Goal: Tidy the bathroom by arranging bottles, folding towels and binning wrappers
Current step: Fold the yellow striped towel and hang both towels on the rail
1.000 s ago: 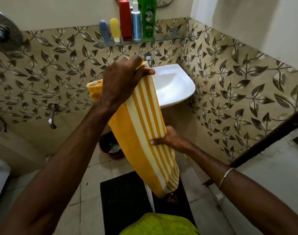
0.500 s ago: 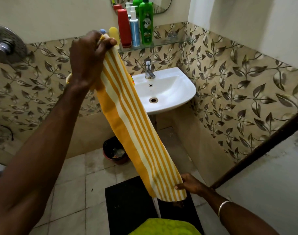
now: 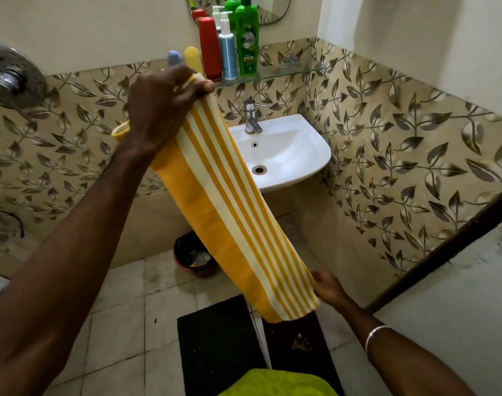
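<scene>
I am holding the yellow-and-cream striped terry towel (image 3: 229, 207) stretched on a slant in front of me, already doubled lengthwise into a narrow band. My left hand (image 3: 161, 110) is clenched around the top end, up near the glass wall shelf (image 3: 287, 72). My right hand (image 3: 328, 287) is pinching the bottom corner, low over the black floor mat (image 3: 218, 344).

Change noted: a second ago my right hand was resting flat against the middle of the towel; it has since slid down to the lower hem, and my left hand has swung left and back again. The band is now hanging taut and straight, edges aligned as far as I can see.

Judgement: the smoothing pass is finishing, so the next fold, bottom end brought up to top end, looks ready to go.

The bottles look sorted: red bottle (image 3: 209, 50), white-and-blue pump bottle (image 3: 226, 50) and green shampoo bottle (image 3: 246, 41) are standing upright in a row on the shelf, two small tubes beside them. The lined red waste bin (image 3: 194, 257) on the floor is holding some scraps; I cannot tell what. The white ceramic washbasin (image 3: 281, 155) is sitting behind the towel.
</scene>
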